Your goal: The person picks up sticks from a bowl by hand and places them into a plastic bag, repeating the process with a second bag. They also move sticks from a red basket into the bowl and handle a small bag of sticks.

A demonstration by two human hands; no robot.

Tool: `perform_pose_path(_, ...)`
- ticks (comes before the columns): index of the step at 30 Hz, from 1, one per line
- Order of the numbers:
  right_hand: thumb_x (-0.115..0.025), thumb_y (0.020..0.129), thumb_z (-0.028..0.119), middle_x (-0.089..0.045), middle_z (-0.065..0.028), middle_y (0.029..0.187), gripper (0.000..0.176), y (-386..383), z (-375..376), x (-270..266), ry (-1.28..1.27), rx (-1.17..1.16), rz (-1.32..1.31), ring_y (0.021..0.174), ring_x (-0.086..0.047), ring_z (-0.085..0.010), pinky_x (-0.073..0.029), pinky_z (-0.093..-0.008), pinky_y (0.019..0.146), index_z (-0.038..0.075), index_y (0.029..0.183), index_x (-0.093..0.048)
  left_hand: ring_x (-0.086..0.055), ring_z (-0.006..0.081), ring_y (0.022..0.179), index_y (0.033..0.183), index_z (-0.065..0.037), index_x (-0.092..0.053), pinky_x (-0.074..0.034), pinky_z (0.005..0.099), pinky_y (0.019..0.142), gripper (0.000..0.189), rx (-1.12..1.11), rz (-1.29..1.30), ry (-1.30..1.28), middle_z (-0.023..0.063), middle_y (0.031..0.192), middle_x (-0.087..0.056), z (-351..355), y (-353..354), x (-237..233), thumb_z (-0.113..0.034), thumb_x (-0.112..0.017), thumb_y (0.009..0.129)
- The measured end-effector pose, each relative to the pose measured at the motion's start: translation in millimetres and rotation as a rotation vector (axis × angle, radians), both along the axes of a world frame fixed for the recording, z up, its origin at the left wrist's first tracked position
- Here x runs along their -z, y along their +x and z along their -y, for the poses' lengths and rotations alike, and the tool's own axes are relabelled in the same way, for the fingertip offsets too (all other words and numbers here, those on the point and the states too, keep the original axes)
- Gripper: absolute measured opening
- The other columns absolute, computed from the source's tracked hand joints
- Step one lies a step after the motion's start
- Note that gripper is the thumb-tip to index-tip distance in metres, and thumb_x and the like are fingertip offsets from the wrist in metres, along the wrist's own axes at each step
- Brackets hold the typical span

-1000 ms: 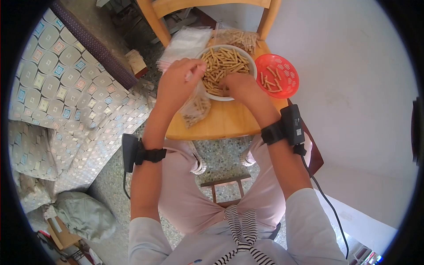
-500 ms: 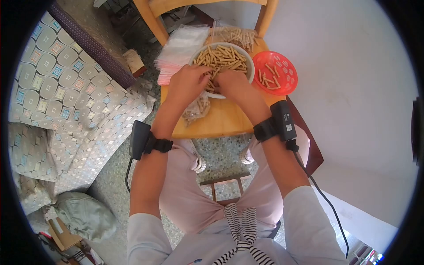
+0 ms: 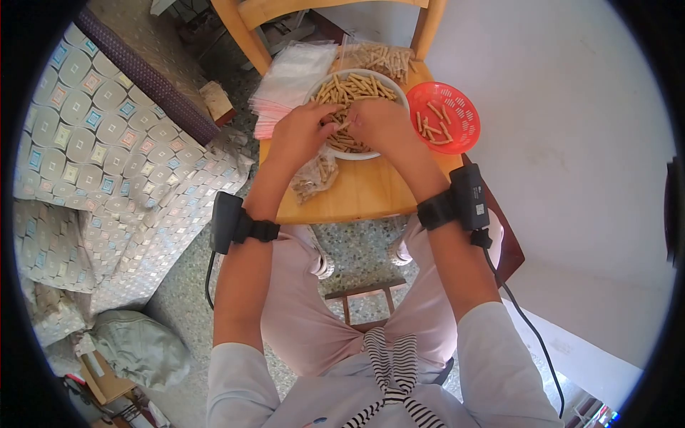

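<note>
At the upper middle of the frame, the brown sticks (image 3: pixel 357 88) lie in mixed directions inside the white bowl (image 3: pixel 362 156), with the right hand (image 3: pixel 379 121) farther over them than the left hand (image 3: pixel 300 135), and I cannot tell if either grip holds one.

The wooden chair's seat (image 3: pixel 378 189) carries a white bowl (image 3: pixel 360 155) at its middle, with a red basket (image 3: pixel 465 132) on the right, reaching past the edge. A fanned stack of clear bags (image 3: pixel 294 70) lies far left, partly over the left edge; a filled bag (image 3: pixel 378 60) lies on the far side and a second pouch (image 3: pixel 312 180) near left, just beside the bowl.
</note>
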State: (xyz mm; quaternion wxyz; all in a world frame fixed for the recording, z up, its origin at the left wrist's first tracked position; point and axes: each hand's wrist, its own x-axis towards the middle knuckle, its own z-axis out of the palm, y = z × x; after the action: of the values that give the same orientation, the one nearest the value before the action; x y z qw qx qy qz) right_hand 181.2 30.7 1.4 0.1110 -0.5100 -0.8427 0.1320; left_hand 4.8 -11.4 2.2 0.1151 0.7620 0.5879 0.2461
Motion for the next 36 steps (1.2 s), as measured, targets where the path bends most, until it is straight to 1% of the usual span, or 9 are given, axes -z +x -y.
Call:
perform_pose_path(2, -0.067, 0.079, 0.023, -0.072, -0.0050, 0.084, 0.019, 5.8, -2.6, -4.3, 0.028, -0.013, -0.184, 0.084, -0.069, -0.0257, -0.054, -0.0394, 0.072, 0.015, 0.095, -0.074, -0.066, 0.0261, 0.093, 0.108, -0.006, -0.070, -0.051, 0.0336, 0.082, 0.024, -0.011, 0.127, -0.178, 0.0106, 0.100, -0.068, -2.5, -3.7, 0.0, -0.013, -0.071, 0.086)
perform_pose_path(3, -0.067, 0.079, 0.023, -0.072, -0.0050, 0.084, 0.019, 7.7, -2.8, -8.7, 0.029, -0.012, -0.185, 0.084, -0.069, -0.0257, -0.054, -0.0394, 0.072, 0.015, 0.095, -0.074, -0.066, 0.0261, 0.093, 0.108, -0.006, -0.070, -0.051, 0.0336, 0.082, 0.024, -0.010, 0.126, -0.177, 0.0106, 0.100, -0.068, -4.1, -6.3, 0.6, -0.013, -0.071, 0.086)
perform_pose_path(5, -0.067, 0.079, 0.023, -0.071, -0.0043, 0.084, 0.019, 11.7, -2.2, -16.9, 0.064, -0.055, -0.239, 0.082, -0.068, -0.0249, -0.053, -0.0390, 0.071, 0.014, 0.094, -0.073, -0.066, 0.0206, 0.090, 0.102, -0.001, -0.070, -0.050, 0.0304, 0.083, 0.020, 0.130, 0.277, -0.289, 0.0102, 0.100, -0.069, -5.5, -10.8, 3.2, -0.014, -0.072, 0.087)
perform_pose_path(8, -0.069, 0.080, 0.026, -0.070, -0.0040, 0.083, 0.019, 16.9, 3.3, -32.3, 0.040, -0.120, -0.351, 0.081, -0.068, -0.0242, -0.053, -0.0384, 0.070, 0.012, 0.093, -0.073, -0.063, 0.0148, 0.087, 0.099, -0.001, -0.069, -0.049, 0.0288, 0.080, 0.020, 0.124, 0.435, -0.290, 0.0082, 0.096, -0.069, -6.3, -10.6, 3.2, -0.014, -0.074, 0.085)
perform_pose_path(12, -0.069, 0.083, 0.027, -0.069, -0.0037, 0.085, 0.020, 16.1, 5.1, -42.8, 0.013, -0.202, -0.401, 0.080, -0.067, -0.0235, -0.052, -0.0369, 0.069, 0.011, 0.095, -0.071, -0.065, 0.0184, 0.083, 0.099, -0.003, -0.069, -0.049, 0.0312, 0.075, 0.021, 0.111, 0.401, -0.156, 0.0076, 0.091, -0.069, -5.0, -7.9, -5.8, -0.018, -0.072, 0.086)
perform_pose_path(14, -0.067, 0.087, 0.027, -0.067, -0.0036, 0.088, 0.017, 12.2, 3.3, -34.8, 0.213, -0.351, -0.498, 0.080, -0.066, -0.0238, -0.052, -0.0357, 0.068, 0.013, 0.097, -0.070, -0.065, 0.0204, 0.083, 0.103, -0.002, -0.066, -0.049, 0.0320, 0.076, 0.023, 0.080, 0.418, -0.146, 0.0087, 0.090, -0.069, -2.5, -5.4, -13.1, -0.017, -0.071, 0.085)
perform_pose_path(17, -0.066, 0.088, 0.024, -0.065, -0.0031, 0.089, 0.014, 8.8, 7.0, -34.6, 0.257, -0.395, -0.497, 0.079, -0.065, -0.0248, -0.051, -0.0357, 0.067, 0.014, 0.097, -0.069, -0.065, 0.0222, 0.082, 0.105, -0.003, -0.065, -0.049, 0.0324, 0.076, 0.026, 0.108, 0.427, -0.081, 0.0097, 0.090, -0.069, -2.4, -4.6, -15.5, -0.016, -0.070, 0.084)
perform_pose_path(30, -0.068, 0.086, 0.021, -0.065, -0.0032, 0.088, 0.012, 8.1, 18.0, -45.1, 0.355, -0.270, -0.504, 0.079, -0.064, -0.0264, -0.050, -0.0367, 0.063, 0.012, 0.094, -0.068, -0.062, 0.0249, 0.077, 0.101, -0.005, -0.063, -0.048, 0.0340, 0.070, 0.022, 0.016, 0.283, 0.014, 0.0106, 0.088, -0.065, 3.9, 7.3, -31.0, -0.016, -0.069, 0.083)
perform_pose_path(36, -0.065, 0.087, 0.020, -0.065, -0.0051, 0.089, 0.010, 7.6, 17.8, -47.5, 0.349, -0.250, -0.609, 0.080, -0.065, -0.0283, -0.050, -0.0371, 0.067, 0.011, 0.092, -0.066, -0.065, 0.0211, 0.080, 0.105, -0.007, -0.065, -0.048, 0.0326, 0.071, 0.021, 0.019, 0.325, 0.048, 0.0091, 0.089, -0.069, 1.4, 4.3, -32.4, -0.018, -0.068, 0.087)
